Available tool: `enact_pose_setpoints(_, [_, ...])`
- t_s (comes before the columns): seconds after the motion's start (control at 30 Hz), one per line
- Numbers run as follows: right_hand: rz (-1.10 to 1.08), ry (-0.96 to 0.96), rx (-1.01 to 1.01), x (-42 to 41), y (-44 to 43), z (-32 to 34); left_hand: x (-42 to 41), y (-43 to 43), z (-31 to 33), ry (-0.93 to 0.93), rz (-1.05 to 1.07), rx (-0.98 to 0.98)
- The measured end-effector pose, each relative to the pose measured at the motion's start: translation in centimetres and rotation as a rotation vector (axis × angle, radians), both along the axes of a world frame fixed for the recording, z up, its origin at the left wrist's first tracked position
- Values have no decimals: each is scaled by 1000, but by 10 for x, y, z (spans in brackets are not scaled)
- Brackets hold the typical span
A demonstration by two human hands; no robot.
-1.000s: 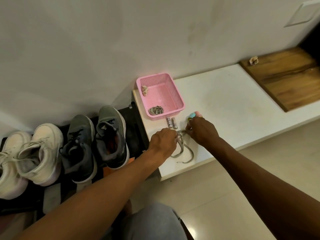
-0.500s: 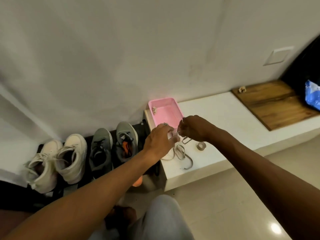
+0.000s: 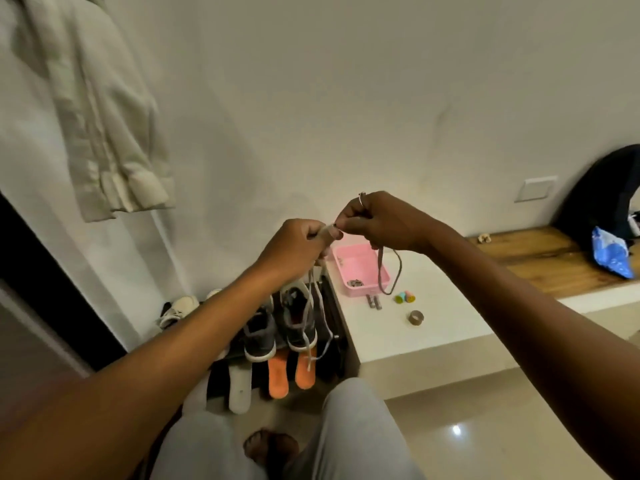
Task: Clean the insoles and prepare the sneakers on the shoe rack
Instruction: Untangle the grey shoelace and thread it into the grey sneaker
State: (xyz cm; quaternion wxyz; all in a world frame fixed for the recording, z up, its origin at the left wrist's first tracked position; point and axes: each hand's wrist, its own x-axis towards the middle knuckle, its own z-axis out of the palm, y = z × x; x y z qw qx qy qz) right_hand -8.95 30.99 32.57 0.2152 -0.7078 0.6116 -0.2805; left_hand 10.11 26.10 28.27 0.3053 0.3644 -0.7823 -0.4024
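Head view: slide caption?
Left hand and right hand pinch a grey flat shoelace above grey sneakers, orange insoles.

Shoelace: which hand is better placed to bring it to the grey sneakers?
Left, probably: the left hand pinches the shoelace above the grey sneakers; the right hand is over the pink basket.

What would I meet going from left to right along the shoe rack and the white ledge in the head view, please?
In order: white sneakers → dark grey sneakers → pink plastic basket → brown tape roll → blue plastic bag.
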Motion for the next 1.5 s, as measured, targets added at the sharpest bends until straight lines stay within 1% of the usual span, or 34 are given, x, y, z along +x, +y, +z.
enact_pose_setpoints(0.1, [7, -32, -35, 16, 12, 25, 26, 6, 22, 91, 43, 21])
enact_pose_setpoints(0.17, [-4, -47, -48, 24, 17, 34, 42, 9, 30, 110, 91, 13])
enact_pose_setpoints(0.27, [-52, 2, -43, 31, 22, 37, 66, 10, 27, 5, 148, 23])
enact_pose_setpoints(0.37, [-59, 12, -8, 43, 23, 33, 77, 14, 18, -120, 137, 41])
enact_pose_setpoints(0.43, [-24, 31, -11, 55, 21, 28, 74, 20, 18, -106, 83, 42])
enact_pose_setpoints(0.5, [15, 75, -19, 67, 19, 25, 67, 27, 22, -107, 47, -1])
enact_pose_setpoints(0.57, [30, 91, -35, 73, 19, 24, 61, 28, 25, -139, 62, -70])
enact_pose_setpoints(0.7, [48, 58, -24, 72, 23, 24, 64, 27, 25, -191, 128, -164])
enact_pose_setpoints(0.8, [-9, 58, -53, 58, 22, 24, 70, 24, 20, -243, 155, -160])
enact_pose_setpoints(0.9, [-83, 0, -57, 43, 19, 23, 75, 18, 10, -308, 160, -88])
enact_pose_setpoints(1.0, [-57, -16, -38, 47, 18, 19, 71, 24, 9, -294, 117, -56])
enact_pose_setpoints(1.13, [6, -56, -76, 59, 13, 13, 52, 35, 19, -229, 67, -126])
enact_pose_setpoints(1.2, [21, -141, -116, 63, 14, 12, 46, 37, 22, -176, 94, -127])
enact_pose_setpoints(1.27, [19, -258, -153, 65, 16, 11, 43, 37, 23, -99, 104, -83])
enact_pose_setpoints(1.37, [-18, -476, -117, 65, 17, 7, 42, 37, 24, -41, 119, -83])
enact_pose_setpoints(1.4, [-26, -480, -102, 65, 17, 4, 41, 38, 26, -43, 132, -93])
enact_pose_setpoints(1.5, [-16, -356, -90, 71, 20, -4, 40, 41, 27, -69, 168, -110])
